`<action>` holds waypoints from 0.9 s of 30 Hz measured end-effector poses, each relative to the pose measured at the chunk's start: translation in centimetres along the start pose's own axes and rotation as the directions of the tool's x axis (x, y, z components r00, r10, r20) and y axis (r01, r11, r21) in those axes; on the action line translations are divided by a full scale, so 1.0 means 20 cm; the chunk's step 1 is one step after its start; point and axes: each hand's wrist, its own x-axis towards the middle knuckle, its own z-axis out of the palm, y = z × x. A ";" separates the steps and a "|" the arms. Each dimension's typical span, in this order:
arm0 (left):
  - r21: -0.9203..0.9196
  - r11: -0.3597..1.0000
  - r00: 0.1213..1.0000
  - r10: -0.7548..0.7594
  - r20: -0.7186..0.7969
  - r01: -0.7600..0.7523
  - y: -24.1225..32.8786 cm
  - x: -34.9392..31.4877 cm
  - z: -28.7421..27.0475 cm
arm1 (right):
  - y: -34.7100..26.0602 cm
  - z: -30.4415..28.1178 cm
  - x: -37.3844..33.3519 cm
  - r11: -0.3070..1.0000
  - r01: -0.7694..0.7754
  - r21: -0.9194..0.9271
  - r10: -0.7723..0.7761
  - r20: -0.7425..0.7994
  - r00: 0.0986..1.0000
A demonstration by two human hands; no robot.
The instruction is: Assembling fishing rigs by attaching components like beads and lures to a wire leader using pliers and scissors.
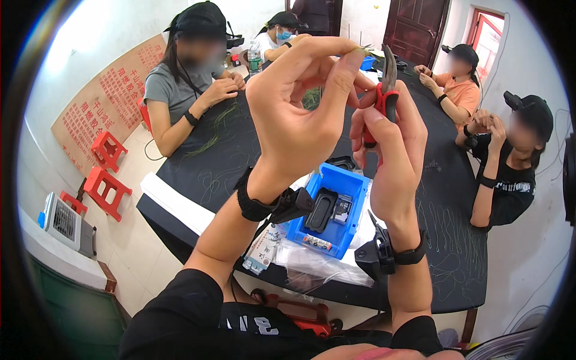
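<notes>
Both my hands are raised together above the table. My left hand (300, 105) has its thumb and forefinger pressed in a pinch, with a tiny thin piece (366, 47) poking out at the tips; its kind is too small to tell. Close beside it, my right hand (396, 141) grips a pair of pliers (389, 75) with red and black handles. The grey jaws point upward, right next to the left fingertips. Whether the jaws touch the tiny piece, I cannot tell.
Below my hands stands a blue tray (294, 233) holding small black cases, beside clear plastic bags (327, 269) and a small box (264, 251). Green lines (216, 129) lie on the black table (180, 162). Several people sit around it. Red stools (107, 191) stand at the left.
</notes>
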 end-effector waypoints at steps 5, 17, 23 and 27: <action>0.076 0.997 1.000 0.005 0.024 -0.007 0.01 0.01 -0.02 | -0.04 -0.03 0.00 0.996 -0.069 0.055 0.064 0.087 0.994; 0.225 0.970 0.994 0.084 0.065 -0.097 0.00 0.00 -0.04 | -0.03 -0.02 0.00 0.973 -0.106 0.203 0.084 0.112 0.990; 0.264 0.956 0.992 0.114 0.060 -0.126 -0.01 0.00 -0.03 | -0.02 -0.02 0.01 0.978 -0.079 0.193 0.059 0.108 0.992; 0.274 0.948 0.987 0.149 0.061 -0.160 -0.01 0.00 -0.03 | -0.02 -0.01 0.00 0.980 -0.065 0.188 0.047 0.097 0.994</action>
